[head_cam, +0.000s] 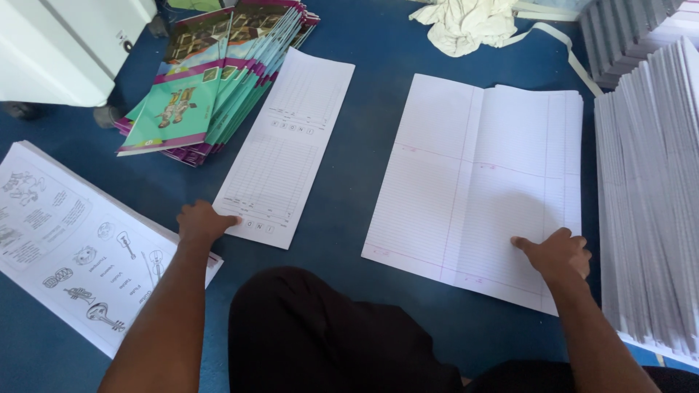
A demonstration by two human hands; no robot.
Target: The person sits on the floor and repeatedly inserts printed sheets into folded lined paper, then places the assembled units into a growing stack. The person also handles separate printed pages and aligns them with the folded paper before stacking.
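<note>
Blue bench (364,145) carries paper everywhere. Left hand (200,222) lies flat, its grip spread on the near corner of a narrow printed sheet (287,142); booklets (211,80) fan out beyond it. Right hand (561,253) presses spread fingers on ruled sheets (473,167), a tall paper stack (648,182) just to its right.
</note>
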